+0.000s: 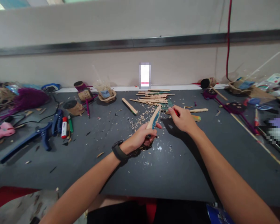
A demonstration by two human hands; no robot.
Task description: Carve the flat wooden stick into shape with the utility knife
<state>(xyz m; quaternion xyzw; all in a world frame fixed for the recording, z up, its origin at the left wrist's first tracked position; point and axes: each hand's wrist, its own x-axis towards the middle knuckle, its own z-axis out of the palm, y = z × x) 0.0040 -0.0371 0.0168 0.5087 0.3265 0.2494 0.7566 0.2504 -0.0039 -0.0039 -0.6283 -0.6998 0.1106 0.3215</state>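
Observation:
My left hand (149, 134), with a dark watch on its wrist, is wrapped round the lower end of a pale wooden stick (154, 117). Patchy blue paint covers the stick's right side, and its upper end points away from me. To the right, my right hand (182, 117) grips a red-handled knife (176, 111), mostly covered by the fingers; its blade is hard to make out. Wood shavings (140, 119) lie scattered around both hands. Just beyond them is a pile of carved wooden sticks (154, 99), and one flat wood strip (129, 106) rests to its left.
A lit phone (145, 74) leans on the wall. At left lie a blue bar clamp (37, 137), a red-capped marker (64, 127), a pink glue gun (4, 131) and purple fibre (30, 99). Plastic cups in holders (106, 95) stand behind; purple stick pieces (234, 108) lie right.

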